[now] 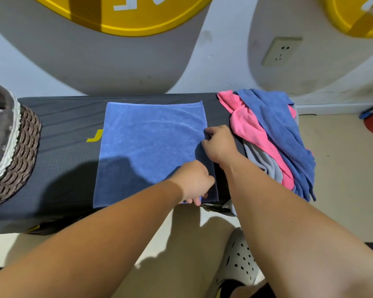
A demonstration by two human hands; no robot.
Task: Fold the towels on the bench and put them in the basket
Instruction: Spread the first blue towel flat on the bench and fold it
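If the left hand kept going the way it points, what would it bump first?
Likely the wrist of the right hand, just ahead of the left hand at the edge of the blue towel. The towel pile lies beyond.

Left arm: we are reaching it forward and to the right.
Left hand point(193, 181): we are pinching the blue towel point(151, 147) at its near right corner.
Right arm: we are extending it forward.
Right hand point(219, 145): we are gripping that same edge farther up, fingers curled.
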